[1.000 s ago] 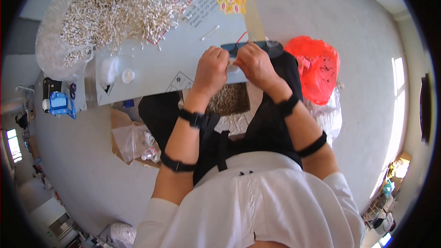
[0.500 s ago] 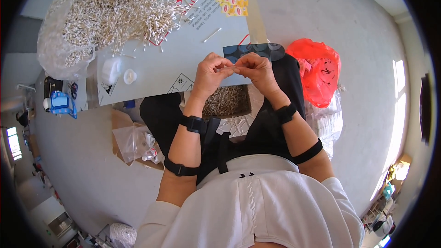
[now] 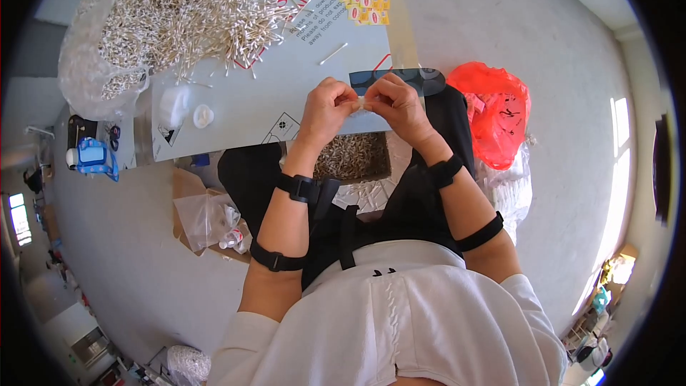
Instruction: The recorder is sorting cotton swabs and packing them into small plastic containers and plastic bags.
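Over the table's near edge, my left hand (image 3: 327, 113) and my right hand (image 3: 400, 107) meet fingertip to fingertip. Both are closed in a pinch on a small white thing (image 3: 361, 102) between them, its kind too small to make out. Beyond them a single cotton swab (image 3: 333, 53) lies on the grey table (image 3: 236, 104). A big heap of cotton swabs (image 3: 186, 21) spills from a clear plastic bag (image 3: 75, 82) at the far left. Below my wrists, between my knees, is an open box filled with short thin pieces (image 3: 350, 159), partly hidden by my left arm.
Small yellow-and-white packets (image 3: 366, 1) lie at the table's far right. A round white lid (image 3: 204, 116) and a white container (image 3: 174, 107) sit at left. A dark strip (image 3: 429, 81) crosses the right edge. A red plastic bag (image 3: 504, 118) and a cardboard box (image 3: 187, 200) flank my legs.
My fingertips have drawn slightly apart, and the small white thing shows more plainly between them. My right hand has tilted a little higher. The view has shifted slightly.
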A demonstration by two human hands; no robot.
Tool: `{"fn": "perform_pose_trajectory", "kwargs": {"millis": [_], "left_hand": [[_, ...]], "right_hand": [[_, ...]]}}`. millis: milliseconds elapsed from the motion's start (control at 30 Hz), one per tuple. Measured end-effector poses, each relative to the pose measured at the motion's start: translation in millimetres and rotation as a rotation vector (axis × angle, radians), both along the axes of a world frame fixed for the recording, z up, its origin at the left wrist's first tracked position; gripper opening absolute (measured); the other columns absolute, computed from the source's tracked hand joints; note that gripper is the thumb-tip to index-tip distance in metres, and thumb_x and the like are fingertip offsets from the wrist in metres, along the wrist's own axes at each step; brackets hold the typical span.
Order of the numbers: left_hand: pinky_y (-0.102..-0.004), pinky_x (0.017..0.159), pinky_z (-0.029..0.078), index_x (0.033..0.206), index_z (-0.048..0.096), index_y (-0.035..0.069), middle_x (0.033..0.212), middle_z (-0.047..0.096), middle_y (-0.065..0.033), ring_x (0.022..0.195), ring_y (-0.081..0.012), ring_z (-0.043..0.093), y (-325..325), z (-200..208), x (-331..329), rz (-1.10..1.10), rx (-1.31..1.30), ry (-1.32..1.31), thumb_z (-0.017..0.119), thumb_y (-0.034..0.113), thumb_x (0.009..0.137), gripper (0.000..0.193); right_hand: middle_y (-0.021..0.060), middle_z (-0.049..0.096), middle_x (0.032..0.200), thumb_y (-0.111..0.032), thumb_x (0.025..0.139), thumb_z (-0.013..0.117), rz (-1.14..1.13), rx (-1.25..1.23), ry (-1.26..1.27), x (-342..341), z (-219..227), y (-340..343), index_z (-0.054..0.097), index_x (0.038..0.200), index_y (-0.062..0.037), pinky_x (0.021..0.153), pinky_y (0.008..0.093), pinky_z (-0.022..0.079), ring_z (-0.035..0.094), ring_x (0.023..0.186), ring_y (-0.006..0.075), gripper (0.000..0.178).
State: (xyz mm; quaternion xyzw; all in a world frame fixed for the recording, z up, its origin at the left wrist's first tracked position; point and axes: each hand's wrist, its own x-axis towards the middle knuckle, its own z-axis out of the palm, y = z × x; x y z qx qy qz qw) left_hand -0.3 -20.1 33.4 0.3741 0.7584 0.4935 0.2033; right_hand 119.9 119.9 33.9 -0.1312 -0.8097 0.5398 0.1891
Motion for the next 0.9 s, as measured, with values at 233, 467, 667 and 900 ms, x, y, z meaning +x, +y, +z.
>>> {"fn": "perform_pose_trajectory", "kwargs": {"millis": [233, 467, 667, 900], "left_hand": [[-0.0404, 0.064, 0.049, 0.075, 0.055, 0.000, 0.079, 0.057, -0.0142, 0.073, -0.0337, 0.059, 1.4, 15.3, 8.7, 0.032, 0.015, 0.212, 0.070, -0.002, 0.074, 0.015], [-0.0432, 0.063, 0.046, 0.077, 0.052, -0.001, 0.075, 0.057, -0.0174, 0.072, -0.0374, 0.058, 7.8, 4.5, 2.6, 0.016, -0.009, 0.367, 0.066, -0.001, 0.078, 0.015], [-0.0329, 0.057, 0.046, 0.076, 0.059, 0.000, 0.066, 0.059, -0.0073, 0.061, -0.0178, 0.056, 13.5, -4.0, -10.4, 0.086, -0.069, -0.018, 0.073, 0.001, 0.076, 0.015], [-0.0224, 0.054, 0.040, 0.074, 0.061, 0.003, 0.066, 0.056, 0.0034, 0.059, -0.0053, 0.047, 19.2, 2.9, -6.5, 0.119, 0.011, -0.445, 0.076, 0.001, 0.078, 0.015]], "right_hand": [[0.0130, 0.056, 0.080, -0.003, 0.076, 0.069, -0.109, 0.188, 0.112, -3.0, 3.1, -2.8, 0.061, 0.077, -0.0009, 0.066, 0.0373, 0.048, 0.060, 0.076, 0.0327, 0.008], [0.0138, 0.058, 0.083, -0.006, 0.081, 0.066, -0.081, 0.459, 0.002, -12.7, -8.6, -1.9, 0.056, 0.081, -0.0029, 0.068, 0.0437, 0.048, 0.059, 0.081, 0.0372, 0.011], [0.0111, 0.059, 0.077, -0.004, 0.078, 0.071, -0.141, 0.181, -0.003, -18.2, -11.4, 1.8, 0.060, 0.078, -0.0008, 0.060, 0.0347, 0.046, 0.058, 0.066, 0.0258, 0.011], [0.0148, 0.063, 0.079, -0.009, 0.073, 0.075, -0.160, -0.087, -0.121, -17.4, -9.0, 4.9, 0.060, 0.073, -0.0012, 0.066, 0.0418, 0.049, 0.062, 0.074, 0.0352, 0.017]]}}
